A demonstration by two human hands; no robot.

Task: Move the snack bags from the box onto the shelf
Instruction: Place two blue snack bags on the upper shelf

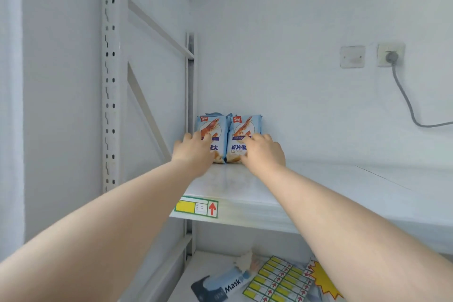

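Two light-blue snack bags with a shrimp picture stand upright side by side at the back left corner of the white shelf (pixel 306 186), with more bags partly hidden behind them. My left hand (pixel 193 152) rests against the front of the left snack bag (pixel 213 127). My right hand (pixel 263 152) is pressed on the front and right side of the right snack bag (pixel 242 130). Whether the fingers grip or only push is unclear. The box is not in view.
A perforated white upright (pixel 109 81) and diagonal braces stand to the left. A yellow label with a red arrow (pixel 196 207) marks the shelf edge. The lower shelf holds a mask pack (pixel 220 285) and label sheets (pixel 279 282). A wall socket with a grey cable (pixel 392 56) is at right.
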